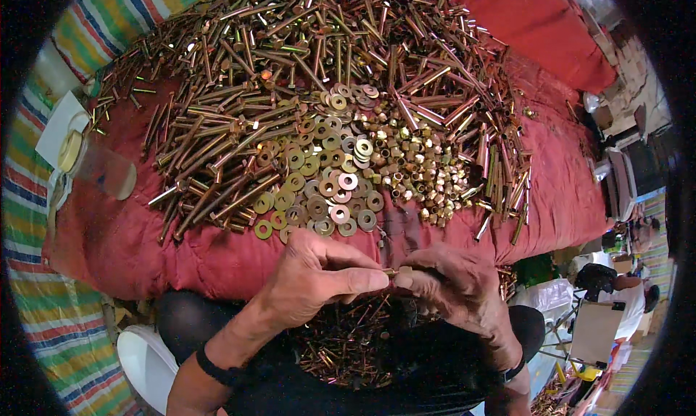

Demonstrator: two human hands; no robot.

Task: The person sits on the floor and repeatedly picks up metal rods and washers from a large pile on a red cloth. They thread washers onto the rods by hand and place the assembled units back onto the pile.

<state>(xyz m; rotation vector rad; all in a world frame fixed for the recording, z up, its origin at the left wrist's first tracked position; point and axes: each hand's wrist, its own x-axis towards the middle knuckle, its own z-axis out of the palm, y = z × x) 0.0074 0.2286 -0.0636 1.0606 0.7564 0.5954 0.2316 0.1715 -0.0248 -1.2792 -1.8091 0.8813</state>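
My left hand and my right hand meet fingertip to fingertip, just in front of the near edge of a red padded surface. Both pinch a small brass-coloured metal piece between thumb and fingers; most of it is covered, so its exact kind is unclear. Right beyond my hands lies a heap of flat washers. Brassy nuts are gathered to the right of the washers. Long bolts are piled on the left. Below my hands, more slim metal fasteners rest at my lap.
A large mound of loose bolts and metal tubes covers the far side. At left stands a clear jar with a yellowish lid, near striped sheeting. A white rounded container is by my left leg. Another person is at far right.
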